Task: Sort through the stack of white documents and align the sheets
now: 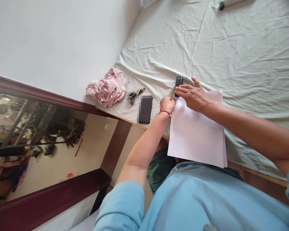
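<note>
White paper sheets (pixel 195 134) lie in a loose stack at the bed's edge and overhang it toward my lap. At their far left corner is a black stapler (pixel 179 82), its near end hidden by fingers. My right hand (pixel 195 96) lies over that corner, fingers stretched out onto the stapler and thumb spread away from them. Beside it my left hand (pixel 167 104), with a red string on the wrist, is closed at the sheets' left corner; the pinched edge is mostly covered.
Left of my hands lie a dark phone (pixel 145 109), a bunch of keys (pixel 133 95) and a crumpled pink cloth (pixel 108 88). A pale sheet (pixel 231 48) covers the bed. A dark-red framed mirror (pixel 93 141) stands at the left, below the white wall (pixel 55 41).
</note>
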Available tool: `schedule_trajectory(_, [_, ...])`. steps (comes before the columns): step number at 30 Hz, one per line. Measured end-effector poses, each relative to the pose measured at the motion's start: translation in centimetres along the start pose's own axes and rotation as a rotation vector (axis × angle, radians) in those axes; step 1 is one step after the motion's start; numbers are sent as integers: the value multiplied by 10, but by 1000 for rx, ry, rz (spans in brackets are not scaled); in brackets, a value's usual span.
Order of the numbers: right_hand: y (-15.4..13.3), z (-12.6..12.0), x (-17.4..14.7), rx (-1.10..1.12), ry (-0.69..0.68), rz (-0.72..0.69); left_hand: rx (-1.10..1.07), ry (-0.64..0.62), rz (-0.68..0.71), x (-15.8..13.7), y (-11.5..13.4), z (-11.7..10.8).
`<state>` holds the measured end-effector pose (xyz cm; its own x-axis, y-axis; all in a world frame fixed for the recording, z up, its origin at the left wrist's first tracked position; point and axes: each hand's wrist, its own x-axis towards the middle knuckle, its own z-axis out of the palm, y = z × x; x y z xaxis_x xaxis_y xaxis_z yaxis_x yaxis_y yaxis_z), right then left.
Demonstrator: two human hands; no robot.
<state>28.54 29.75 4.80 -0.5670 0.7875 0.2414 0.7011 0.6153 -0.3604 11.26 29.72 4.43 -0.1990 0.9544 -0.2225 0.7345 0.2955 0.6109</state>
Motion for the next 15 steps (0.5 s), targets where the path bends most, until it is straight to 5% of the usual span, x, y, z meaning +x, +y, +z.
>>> schedule_trajectory(7, [-2, -24, -1, 6, 165, 105, 50, 30, -2, -24, 7, -6])
schedule_trajectory(15, [-12, -65, -83, 211, 511, 510, -150, 230, 34, -83, -28, -13])
